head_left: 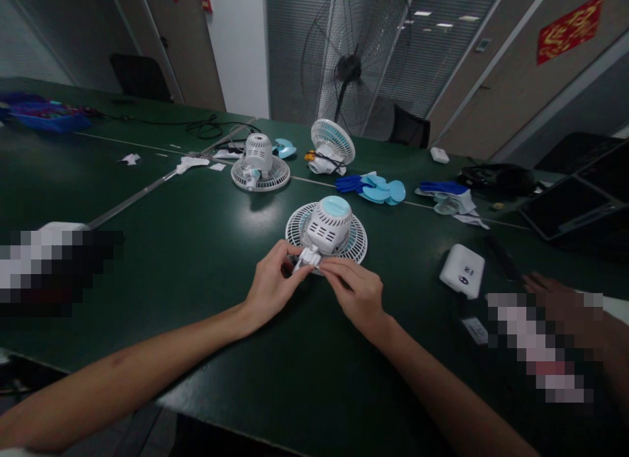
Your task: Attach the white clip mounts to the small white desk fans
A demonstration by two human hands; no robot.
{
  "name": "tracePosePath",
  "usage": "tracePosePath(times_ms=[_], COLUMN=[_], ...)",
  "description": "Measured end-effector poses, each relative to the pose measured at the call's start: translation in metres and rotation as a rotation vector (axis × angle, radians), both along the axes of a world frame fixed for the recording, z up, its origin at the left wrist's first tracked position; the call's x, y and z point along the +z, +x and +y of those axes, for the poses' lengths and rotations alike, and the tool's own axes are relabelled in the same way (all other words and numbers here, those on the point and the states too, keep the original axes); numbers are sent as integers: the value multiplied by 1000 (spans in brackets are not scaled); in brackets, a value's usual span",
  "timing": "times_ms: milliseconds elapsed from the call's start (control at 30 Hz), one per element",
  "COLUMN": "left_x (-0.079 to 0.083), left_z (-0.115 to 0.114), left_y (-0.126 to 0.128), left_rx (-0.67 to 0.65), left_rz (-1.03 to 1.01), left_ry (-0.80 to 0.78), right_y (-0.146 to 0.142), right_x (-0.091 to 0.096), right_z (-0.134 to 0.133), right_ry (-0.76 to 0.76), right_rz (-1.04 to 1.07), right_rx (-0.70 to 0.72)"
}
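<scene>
A small white fan (328, 224) lies face down on the dark green table, its grille flat and its motor housing with a pale blue cap pointing up. On its near side a white bracket (309, 256) sticks out toward me. My left hand (275, 281) pinches this bracket from the left between thumb and fingers. From the right, my right hand (354, 292) has its fingertips closed on the same bracket. The fingers partly cover the bracket and the grille's near edge.
Two more small fans, one face down (259, 162) and one tilted (333, 145), lie farther back. Beyond my fan are light blue fan blades (383, 189) and gloves (445, 193). At right are a white box (462, 271) and another person's hand (555, 299).
</scene>
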State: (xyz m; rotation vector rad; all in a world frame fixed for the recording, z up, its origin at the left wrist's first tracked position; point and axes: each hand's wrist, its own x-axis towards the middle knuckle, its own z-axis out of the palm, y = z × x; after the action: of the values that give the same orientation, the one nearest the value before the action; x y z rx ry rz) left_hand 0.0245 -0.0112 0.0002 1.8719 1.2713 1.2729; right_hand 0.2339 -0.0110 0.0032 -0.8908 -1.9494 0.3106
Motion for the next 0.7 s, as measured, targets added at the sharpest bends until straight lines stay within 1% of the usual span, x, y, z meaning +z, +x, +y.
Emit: tracePosePath(times_ms=[67,133,200,233,267,300,333,367,400,433,467,500,533,567,633,700], left_x=[0,0,1,1,1,1,0,0,0,0,0,0,0,0,0,-1], left_z=[0,-1,-1,-1,-1,0,0,0,0,0,0,0,0,1,1,1], left_y=[0,0,0,0,0,0,0,-1,-1,-1,-1,-1,-1,-1,-1,-1], left_rx=[1,5,7,8,10,13,15,16,17,16,12,6,1,-2,-5,-2], left_rz=[-3,-4,0,3,7,11,15,18,20,19,16,12,9,6,7,10], left_ry=[1,-1,1,4,8,10,11,8,5,1,-1,0,2,6,12,16], right_y=[-6,-12,-15,-15,-15,-14,-12,-10,-8,-5,-2,1,3,6,10,11], right_x=[1,2,3,4,4,4,4,4,4,5,5,6,6,6,4,2], right_z=[-1,0,4,6,8,9,10,10,9,7,5,3,1,0,0,1], right_ry=[-241,-558,-858,-973,-1051,-1091,-1087,-1036,-936,-793,-619,-430,-252,-116,58,129], right_rz=[182,414,623,695,738,753,737,693,618,514,391,240,90,-36,-189,-231], right_rx=[-33,-50,-17,17,53,78,86,70,36,3,-23,-18,22,55,85,63])
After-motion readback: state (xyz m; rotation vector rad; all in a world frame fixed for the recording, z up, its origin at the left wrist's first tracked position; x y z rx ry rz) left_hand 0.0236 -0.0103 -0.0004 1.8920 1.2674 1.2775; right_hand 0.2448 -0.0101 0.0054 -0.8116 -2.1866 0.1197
